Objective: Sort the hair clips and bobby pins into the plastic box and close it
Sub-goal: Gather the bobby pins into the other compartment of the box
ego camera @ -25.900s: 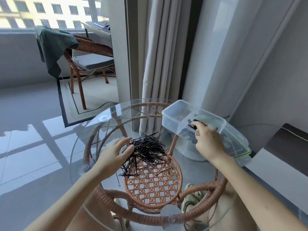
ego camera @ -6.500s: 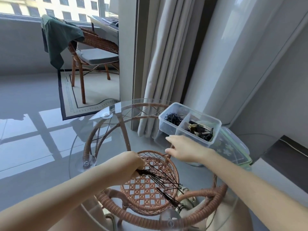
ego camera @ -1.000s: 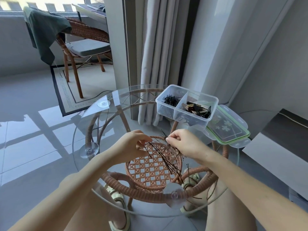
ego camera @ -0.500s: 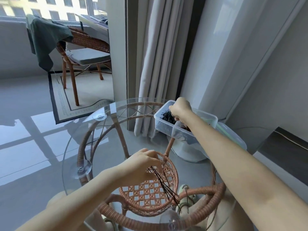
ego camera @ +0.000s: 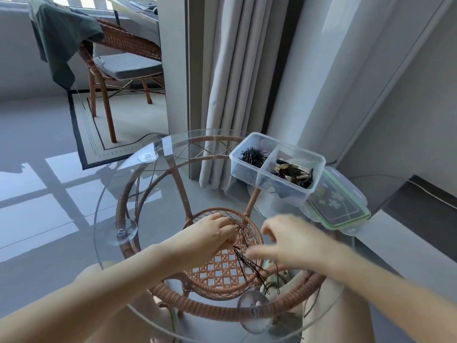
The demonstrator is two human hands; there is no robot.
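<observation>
Bobby pins (ego camera: 249,264) loose on glass, left hand (ego camera: 212,235) pinching some, right hand (ego camera: 284,246) motion-blurred, grip unclear

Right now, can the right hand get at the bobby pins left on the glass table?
Probably yes. The right hand hovers just beside the loose bobby pins on the glass table, nothing lies between them, and the left hand sits on their far side.

Clear glossy plastic box (ego camera: 277,191) — glass tabletop (ego camera: 158,194), woven rattan frame (ego camera: 222,310) — thin black bobby pins (ego camera: 249,266)
</observation>
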